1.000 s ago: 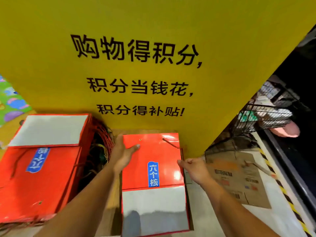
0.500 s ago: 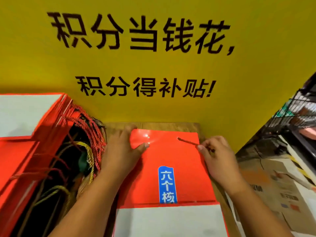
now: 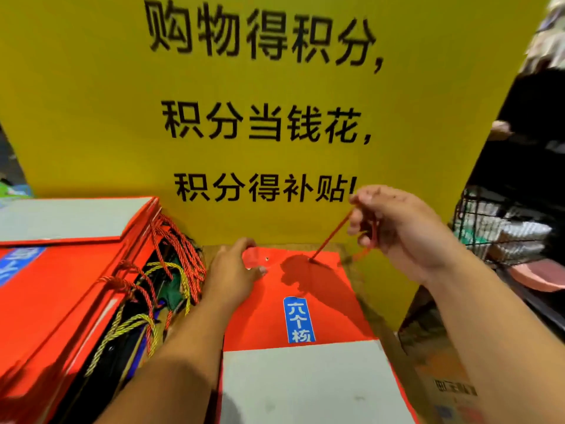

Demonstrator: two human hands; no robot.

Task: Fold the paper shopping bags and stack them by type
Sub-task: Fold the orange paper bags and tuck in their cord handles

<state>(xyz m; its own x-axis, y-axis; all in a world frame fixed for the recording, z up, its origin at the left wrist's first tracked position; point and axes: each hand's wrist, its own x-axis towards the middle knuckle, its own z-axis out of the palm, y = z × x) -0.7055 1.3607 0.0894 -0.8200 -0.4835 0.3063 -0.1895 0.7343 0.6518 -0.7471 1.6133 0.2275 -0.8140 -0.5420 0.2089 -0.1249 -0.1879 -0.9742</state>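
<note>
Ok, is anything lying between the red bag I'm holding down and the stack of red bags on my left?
Yes. A tangle of rope handles over some darker bags fills the gap between the red bag and the stack, right beside your left hand. Your right hand grips that bag's cord.

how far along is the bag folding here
Done: a stack of flattened red bags sits at left. In hand: one more red bag lies flat in front; the left hand presses its top while the right hand pinches its cord handle, lifted off the paper. Left: tucking that handle, stacking this bag, and probably the bags with yellow and green cords beside the stack.
</note>
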